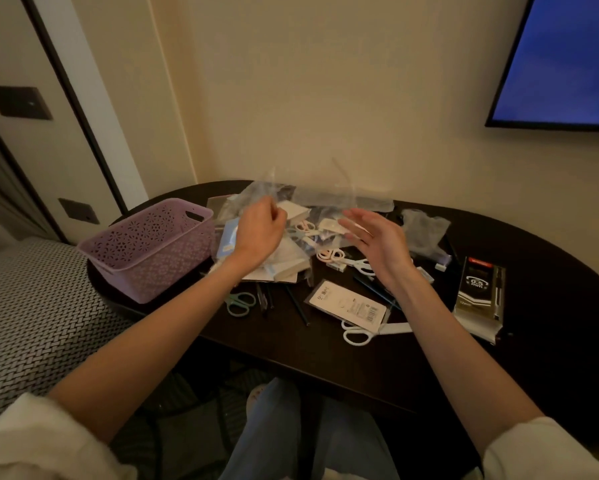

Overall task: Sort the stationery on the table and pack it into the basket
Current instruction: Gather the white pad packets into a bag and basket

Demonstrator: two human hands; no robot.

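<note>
Both hands hover over the stationery pile, left hand (260,230) pinching a clear plastic bag (312,188) above its fingers, right hand (377,240) spread and empty beside it; lift the bag off, since the basket (145,247) stands left of the fingers.

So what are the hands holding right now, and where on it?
The left hand pinches a clear plastic bag at its upper left edge. The right hand is open and holds nothing.
</note>
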